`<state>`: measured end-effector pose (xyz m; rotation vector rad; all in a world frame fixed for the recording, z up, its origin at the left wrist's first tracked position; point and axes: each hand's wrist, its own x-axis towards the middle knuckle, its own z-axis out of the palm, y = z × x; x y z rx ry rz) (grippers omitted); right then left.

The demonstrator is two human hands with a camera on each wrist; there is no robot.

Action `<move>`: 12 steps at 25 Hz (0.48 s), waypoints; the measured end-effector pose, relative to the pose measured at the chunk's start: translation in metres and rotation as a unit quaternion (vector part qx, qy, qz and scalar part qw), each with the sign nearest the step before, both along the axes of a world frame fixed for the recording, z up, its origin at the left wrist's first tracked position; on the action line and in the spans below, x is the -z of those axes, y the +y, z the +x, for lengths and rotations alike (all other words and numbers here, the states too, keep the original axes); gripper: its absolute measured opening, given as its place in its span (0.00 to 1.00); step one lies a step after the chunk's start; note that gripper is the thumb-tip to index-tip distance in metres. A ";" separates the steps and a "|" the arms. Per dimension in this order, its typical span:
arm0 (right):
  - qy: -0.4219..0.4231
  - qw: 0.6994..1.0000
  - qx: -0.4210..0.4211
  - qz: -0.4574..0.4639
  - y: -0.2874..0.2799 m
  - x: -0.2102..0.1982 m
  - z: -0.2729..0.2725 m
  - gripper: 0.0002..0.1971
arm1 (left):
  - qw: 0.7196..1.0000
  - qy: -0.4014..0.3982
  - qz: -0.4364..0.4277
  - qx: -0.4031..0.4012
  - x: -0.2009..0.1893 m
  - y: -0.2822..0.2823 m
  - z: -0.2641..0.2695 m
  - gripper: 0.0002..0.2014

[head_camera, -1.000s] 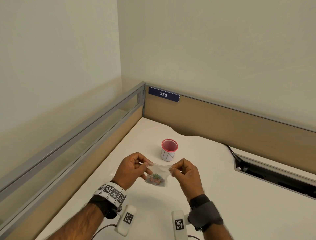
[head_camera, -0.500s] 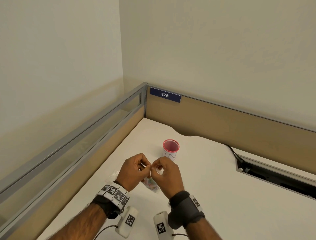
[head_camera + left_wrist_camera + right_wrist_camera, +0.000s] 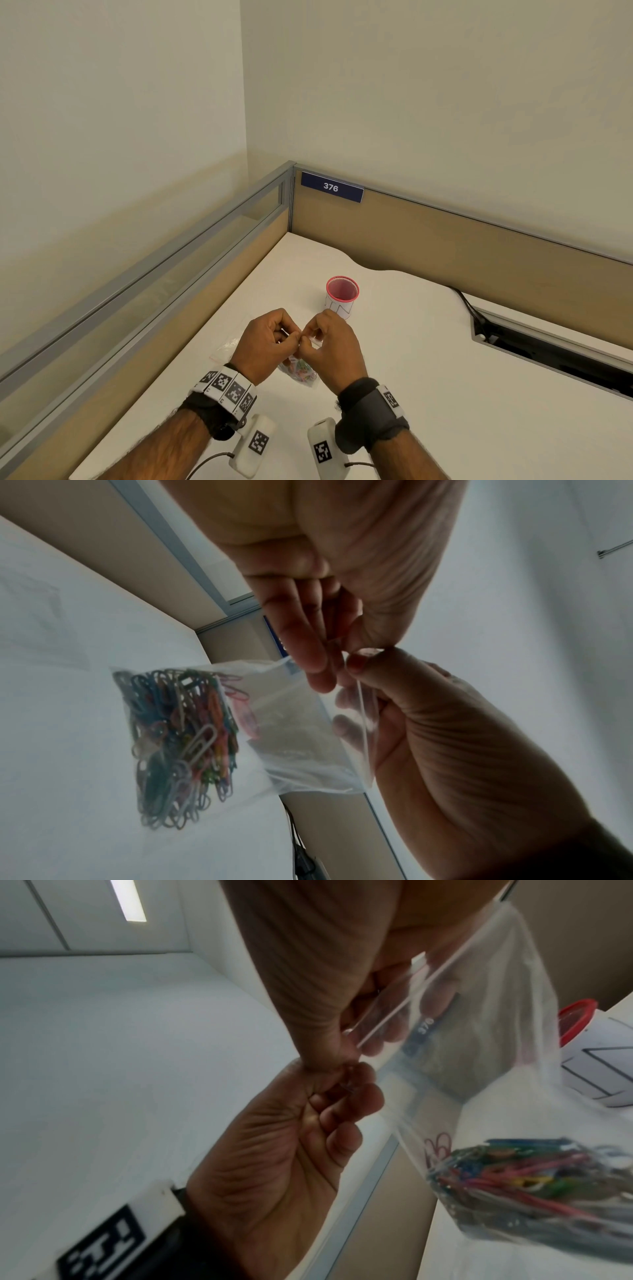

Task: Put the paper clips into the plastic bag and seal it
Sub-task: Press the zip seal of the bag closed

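Left hand (image 3: 265, 344): raised above the desk (image 3: 428, 377), fingers curled, thumb and forefinger pinching the top edge of the bag (image 3: 301, 723).
Right hand (image 3: 330, 349): knuckle to knuckle with the left, fingers curled, pinching the same edge at the seal strip.
Bag: clear plastic, hanging between the two hands just over the desk.
Clips (image 3: 178, 739): a many-coloured bunch lying in the bag's bottom.
Cup (image 3: 342, 296): red-rimmed, upright on the desk just beyond the hands.
Spare bag (image 3: 227, 347): flat on the desk by the left hand.
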<state>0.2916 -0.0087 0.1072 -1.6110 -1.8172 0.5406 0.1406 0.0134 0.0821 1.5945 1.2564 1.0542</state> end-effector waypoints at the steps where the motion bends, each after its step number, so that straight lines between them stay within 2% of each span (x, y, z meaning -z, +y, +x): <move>1: 0.001 1.000 0.002 -0.001 0.000 0.000 0.000 0.07 | 1.000 0.004 0.003 -0.001 0.000 0.000 0.000 0.04; 4: -0.003 1.000 -0.002 -0.003 -0.002 0.001 0.001 0.09 | 1.000 0.017 0.010 -0.004 -0.001 0.000 -0.002 0.05; 7: -0.016 1.000 -0.014 0.006 -0.002 0.002 0.004 0.11 | 1.000 -0.009 -0.005 -0.001 -0.002 -0.002 -0.002 0.05; 12: -0.026 0.999 -0.033 0.000 -0.009 0.004 0.018 0.06 | 0.999 -0.041 -0.030 0.001 -0.003 -0.002 -0.007 0.06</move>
